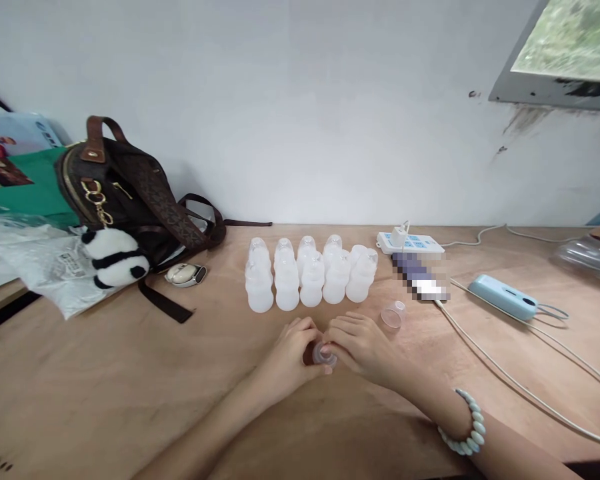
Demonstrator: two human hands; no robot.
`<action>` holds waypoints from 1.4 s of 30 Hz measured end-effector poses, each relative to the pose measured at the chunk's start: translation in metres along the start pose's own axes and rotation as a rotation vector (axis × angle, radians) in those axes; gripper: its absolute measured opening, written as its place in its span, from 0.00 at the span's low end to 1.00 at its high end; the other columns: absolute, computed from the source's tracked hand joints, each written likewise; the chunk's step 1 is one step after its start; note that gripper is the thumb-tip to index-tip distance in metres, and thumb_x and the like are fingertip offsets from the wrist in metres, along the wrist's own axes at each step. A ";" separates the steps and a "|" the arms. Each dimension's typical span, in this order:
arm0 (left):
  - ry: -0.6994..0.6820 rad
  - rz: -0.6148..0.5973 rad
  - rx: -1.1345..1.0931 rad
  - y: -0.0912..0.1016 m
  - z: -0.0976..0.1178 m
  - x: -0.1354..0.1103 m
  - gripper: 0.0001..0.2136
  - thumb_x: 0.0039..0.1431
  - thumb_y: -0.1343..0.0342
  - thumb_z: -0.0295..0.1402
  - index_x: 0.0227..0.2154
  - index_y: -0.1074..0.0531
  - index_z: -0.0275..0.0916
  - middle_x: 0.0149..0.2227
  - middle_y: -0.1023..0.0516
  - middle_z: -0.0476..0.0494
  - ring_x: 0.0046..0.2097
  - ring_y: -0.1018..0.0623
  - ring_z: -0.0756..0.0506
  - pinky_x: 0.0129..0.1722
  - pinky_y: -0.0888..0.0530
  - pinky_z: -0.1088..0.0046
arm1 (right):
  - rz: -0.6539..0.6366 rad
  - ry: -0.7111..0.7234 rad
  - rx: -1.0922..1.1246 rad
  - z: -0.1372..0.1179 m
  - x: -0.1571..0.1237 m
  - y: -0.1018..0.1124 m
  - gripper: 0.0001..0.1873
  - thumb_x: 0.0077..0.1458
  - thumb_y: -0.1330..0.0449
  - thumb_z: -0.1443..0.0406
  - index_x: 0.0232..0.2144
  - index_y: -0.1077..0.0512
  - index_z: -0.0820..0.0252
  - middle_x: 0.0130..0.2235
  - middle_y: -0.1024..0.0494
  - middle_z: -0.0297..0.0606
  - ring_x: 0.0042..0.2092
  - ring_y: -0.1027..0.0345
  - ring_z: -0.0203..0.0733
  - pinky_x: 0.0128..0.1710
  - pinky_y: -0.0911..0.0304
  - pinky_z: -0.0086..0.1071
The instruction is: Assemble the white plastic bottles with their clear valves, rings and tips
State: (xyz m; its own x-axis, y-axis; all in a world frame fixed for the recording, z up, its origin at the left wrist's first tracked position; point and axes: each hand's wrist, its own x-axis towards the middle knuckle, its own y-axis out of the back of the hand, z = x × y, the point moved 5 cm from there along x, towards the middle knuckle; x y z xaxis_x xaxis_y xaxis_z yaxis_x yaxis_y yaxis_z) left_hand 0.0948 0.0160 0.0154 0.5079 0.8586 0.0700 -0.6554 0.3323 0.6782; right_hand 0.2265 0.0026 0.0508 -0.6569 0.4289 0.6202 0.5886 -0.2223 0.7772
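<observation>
In the head view, the only one available to me, I have both hands at the near middle of the counter [105,373]. The left hand [296,350] is closed around a small translucent bottle [325,359], which is mostly hidden by the fingers. The right hand [357,347] is bent over the bottle's top, thumb at the rim; I cannot tell whether it pinches anything. Just beyond the hands, standing bottles [287,297] form two close rows, upright. Clear caps are visible on most of them; the top of the rear right one is not distinct. A loose cap [393,316] rests on the counter to the right of the hands, apart from them. Status, by my judgement: the standing group is largely finished, while the bottle in hand remains incomplete, its top without a cap and the loose cap not yet fitted.
</observation>
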 end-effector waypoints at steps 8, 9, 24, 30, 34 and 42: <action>-0.004 -0.002 0.055 -0.003 0.007 -0.007 0.13 0.54 0.39 0.25 0.43 0.26 0.40 0.45 0.25 0.43 0.49 0.29 0.37 0.50 0.31 0.56 | 0.575 -0.616 -0.055 0.079 -0.019 0.092 0.06 0.64 0.48 0.65 0.38 0.31 0.55 0.31 0.26 0.37 0.33 0.30 0.43 0.35 0.35 0.36; -0.012 0.000 0.069 -0.004 0.008 -0.007 0.14 0.55 0.41 0.24 0.45 0.26 0.40 0.47 0.26 0.42 0.50 0.29 0.37 0.51 0.31 0.56 | 0.517 -0.650 -0.079 0.093 -0.019 0.094 0.07 0.64 0.49 0.65 0.39 0.30 0.55 0.33 0.25 0.38 0.34 0.29 0.44 0.36 0.34 0.38; 0.000 0.021 -0.037 -0.004 0.002 -0.008 0.23 0.61 0.45 0.28 0.60 0.37 0.42 0.58 0.31 0.38 0.59 0.32 0.36 0.59 0.35 0.52 | 0.455 -0.707 0.069 0.183 -0.038 0.058 0.07 0.51 0.37 0.60 0.29 0.27 0.57 0.35 0.26 0.38 0.31 0.29 0.42 0.30 0.31 0.36; -0.012 0.136 -0.172 0.002 0.003 -0.011 0.26 0.64 0.44 0.35 0.62 0.44 0.47 0.63 0.37 0.37 0.63 0.36 0.34 0.62 0.38 0.50 | 0.914 -0.717 0.117 0.169 -0.051 0.103 0.12 0.56 0.39 0.56 0.36 0.31 0.57 0.34 0.27 0.34 0.33 0.26 0.40 0.31 0.30 0.35; -0.086 0.327 -0.296 0.007 -0.001 -0.011 0.31 0.67 0.47 0.39 0.66 0.58 0.49 0.64 0.42 0.34 0.60 0.33 0.36 0.57 0.35 0.51 | 0.848 -0.586 0.384 0.120 -0.030 0.090 0.07 0.56 0.36 0.61 0.32 0.28 0.57 0.28 0.26 0.32 0.29 0.29 0.38 0.32 0.31 0.34; -0.002 0.542 -0.487 0.023 -0.003 -0.015 0.20 0.64 0.45 0.42 0.55 0.41 0.44 0.54 0.33 0.40 0.53 0.29 0.39 0.46 0.29 0.65 | 0.322 -0.591 0.785 0.041 -0.010 0.003 0.13 0.59 0.37 0.61 0.45 0.35 0.52 0.42 0.26 0.36 0.37 0.28 0.38 0.35 0.30 0.34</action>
State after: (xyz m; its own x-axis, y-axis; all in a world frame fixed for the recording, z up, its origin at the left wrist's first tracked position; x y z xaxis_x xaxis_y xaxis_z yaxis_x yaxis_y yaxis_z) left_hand 0.0706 0.0114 0.0279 0.0423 0.9513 0.3052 -0.9894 -0.0027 0.1453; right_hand 0.2536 0.0332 0.0427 -0.2024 0.8592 0.4699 0.9764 0.1404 0.1639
